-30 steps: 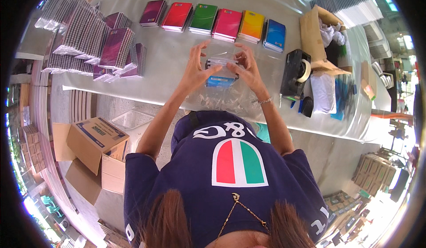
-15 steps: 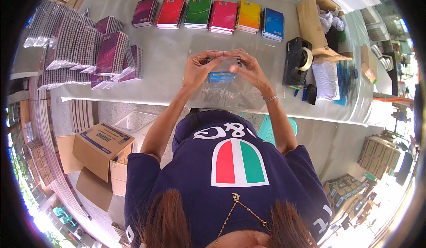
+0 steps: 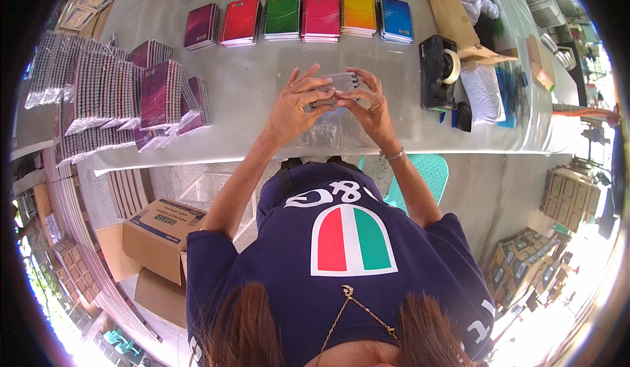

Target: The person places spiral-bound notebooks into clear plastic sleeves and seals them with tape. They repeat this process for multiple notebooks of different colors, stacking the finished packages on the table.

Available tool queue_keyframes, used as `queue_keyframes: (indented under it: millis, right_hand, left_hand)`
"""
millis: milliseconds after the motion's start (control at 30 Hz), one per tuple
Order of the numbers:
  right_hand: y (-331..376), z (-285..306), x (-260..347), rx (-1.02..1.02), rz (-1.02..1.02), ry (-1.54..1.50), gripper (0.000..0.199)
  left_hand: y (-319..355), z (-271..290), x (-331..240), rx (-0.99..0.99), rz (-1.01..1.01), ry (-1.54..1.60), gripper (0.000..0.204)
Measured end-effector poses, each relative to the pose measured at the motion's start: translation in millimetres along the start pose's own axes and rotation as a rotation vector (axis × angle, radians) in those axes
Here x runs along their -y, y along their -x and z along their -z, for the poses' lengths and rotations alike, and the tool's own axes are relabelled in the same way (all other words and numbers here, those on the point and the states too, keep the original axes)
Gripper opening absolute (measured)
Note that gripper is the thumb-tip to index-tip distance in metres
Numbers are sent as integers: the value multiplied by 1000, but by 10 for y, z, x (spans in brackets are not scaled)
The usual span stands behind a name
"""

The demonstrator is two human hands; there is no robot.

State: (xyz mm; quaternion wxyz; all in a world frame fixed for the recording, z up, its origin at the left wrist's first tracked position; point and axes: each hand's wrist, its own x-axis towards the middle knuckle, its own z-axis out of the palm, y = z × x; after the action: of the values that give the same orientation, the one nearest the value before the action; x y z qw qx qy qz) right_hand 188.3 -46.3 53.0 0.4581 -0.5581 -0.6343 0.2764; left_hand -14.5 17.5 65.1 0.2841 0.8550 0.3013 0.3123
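Note:
Between my two hands, over the table, is a small stack of spiral notebooks, turned so that its pale page edges and dark binding show. Clear plastic film seems to be around it, though its edges are hard to make out. The right hand grips the stack's right end, thumb in front and fingers behind. At the left end, my left hand pinches with thumb and forefinger while its other fingers stick out. Beyond the hands stands a row of notebook piles: purple, red, green, pink, yellow and blue.
Plastic-wrapped purple notebooks are heaped at the left. On the right are a black tape dispenser, an open carton and a white packet. An open cardboard box stands below the table's edge, near a green stool.
The stack has been tipped up, so its blue cover no longer shows and its edges do. My left fingers have spread from their earlier closed grip. The whole view has shifted slightly.

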Motion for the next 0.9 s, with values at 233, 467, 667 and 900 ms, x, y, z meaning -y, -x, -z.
queue_keyframes:
  millis: [233, 467, 667, 900]
  right_hand:
    - [178, 665, -114, -562, -16, 519, 40]
    - [760, 2006, -1108, -583, -781, -183, 35]
    - [576, 2111, -1100, -415, -861, -14, 33]
    - [845, 1847, -1050, -645, -667, -409, 26]
  left_hand:
    - [63, -121, 1, -73, -86, 31, 19]
    - [64, -246, 12, -126, -157, 64, 20]
    - [106, -293, 25, -176, -182, -42, 19]
    - [109, -335, 15, -190, -176, -46, 16]
